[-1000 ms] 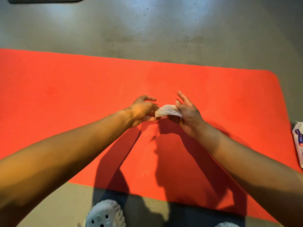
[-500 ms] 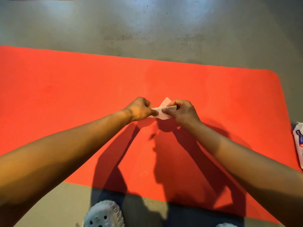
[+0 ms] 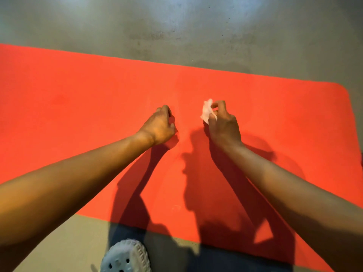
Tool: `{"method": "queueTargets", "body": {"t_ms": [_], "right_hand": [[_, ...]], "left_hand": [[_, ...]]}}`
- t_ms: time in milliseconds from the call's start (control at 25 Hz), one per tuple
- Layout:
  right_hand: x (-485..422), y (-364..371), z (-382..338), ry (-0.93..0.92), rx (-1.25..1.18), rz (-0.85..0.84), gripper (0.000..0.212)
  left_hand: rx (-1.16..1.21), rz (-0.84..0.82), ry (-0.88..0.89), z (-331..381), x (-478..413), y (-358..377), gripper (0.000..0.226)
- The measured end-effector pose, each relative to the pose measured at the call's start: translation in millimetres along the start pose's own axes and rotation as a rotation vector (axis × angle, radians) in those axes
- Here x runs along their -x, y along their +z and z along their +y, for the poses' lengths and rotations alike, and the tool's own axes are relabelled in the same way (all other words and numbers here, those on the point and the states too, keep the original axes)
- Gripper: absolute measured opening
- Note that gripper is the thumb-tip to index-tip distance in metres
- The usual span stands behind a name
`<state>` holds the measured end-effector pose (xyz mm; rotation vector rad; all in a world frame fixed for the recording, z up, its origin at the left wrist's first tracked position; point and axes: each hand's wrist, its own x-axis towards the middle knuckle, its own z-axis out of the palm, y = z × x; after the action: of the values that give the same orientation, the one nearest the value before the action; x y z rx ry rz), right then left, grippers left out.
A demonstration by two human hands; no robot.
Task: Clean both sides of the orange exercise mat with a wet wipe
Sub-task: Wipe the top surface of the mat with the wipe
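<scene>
The orange exercise mat (image 3: 78, 114) lies flat on the grey floor and fills most of the view. My right hand (image 3: 223, 124) hovers over the mat's middle and pinches a crumpled white wet wipe (image 3: 207, 110) between thumb and fingers. My left hand (image 3: 160, 126) is a short way to the left of it, fingers curled, holding nothing that I can see. Both hands are above the mat, with their shadows falling toward me.
Grey concrete floor (image 3: 176, 26) runs beyond the mat's far edge and along its near edge. My white perforated shoe (image 3: 125, 256) stands on the floor at the near edge. The mat's rounded right corner (image 3: 343, 91) is in view.
The two hands held the wipe together before. The left hand has let go and the hands have drawn apart. The wipe is now bunched up in the right hand alone.
</scene>
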<state>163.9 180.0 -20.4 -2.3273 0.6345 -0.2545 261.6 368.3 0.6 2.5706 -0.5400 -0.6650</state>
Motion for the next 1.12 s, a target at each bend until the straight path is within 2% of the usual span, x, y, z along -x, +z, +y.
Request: {"method": "queueTargets", "body": {"t_ms": [80, 200, 320, 400, 480, 600, 680, 840, 1000, 1040, 1120], "right_hand": [[13.6, 18.9, 8.4, -0.17, 0.169, -0.2, 0.033], [52.6, 50.0, 14.6, -0.449, 0.193, -0.439, 0.051], [67.4, 71.7, 10.0, -0.826, 0.309, -0.543, 0.054], [55.5, 72.4, 8.7, -0.948, 0.36, -0.548, 0.047], [30.5, 68.4, 16.0, -0.898, 0.388, -0.454, 0.042], [-4.6, 55.0, 27.6, -0.598, 0.437, -0.363, 0.046], [-4.4, 58.8, 24.0, -0.516, 0.432, -0.325, 0.048], [39.1, 75.3, 18.1, -0.643, 0.385, -0.378, 0.046], [61.8, 62.8, 24.6, -0.936, 0.418, -0.461, 0.042], [55.7, 58.6, 28.9, -0.956, 0.428, -0.461, 0.044], [38.8, 48.0, 36.7, -0.847, 0.446, -0.419, 0.047]], "left_hand": [[-0.16, -0.011, 0.062, -9.6, 3.9, 4.2, 0.026], [-0.266, -0.016, 0.104, -24.0, 10.7, 8.2, 0.023], [-0.275, -0.045, 0.112, -36.1, 14.6, 3.4, 0.03], [-0.285, -0.027, 0.134, -44.3, 16.2, 2.1, 0.029], [-0.276, 0.009, 0.146, -50.6, 18.0, 3.7, 0.022], [-0.27, 0.025, 0.14, -53.9, 18.3, 6.6, 0.019], [-0.271, 0.033, 0.153, -54.6, 18.0, 7.4, 0.018], [-0.285, 0.016, 0.185, -53.9, 16.0, 8.5, 0.019], [-0.315, -0.052, 0.218, -46.1, 15.8, 11.9, 0.028], [-0.314, -0.063, 0.22, -43.3, 16.5, 12.6, 0.028], [-0.315, -0.073, 0.232, -37.2, 18.4, 14.0, 0.026]]}}
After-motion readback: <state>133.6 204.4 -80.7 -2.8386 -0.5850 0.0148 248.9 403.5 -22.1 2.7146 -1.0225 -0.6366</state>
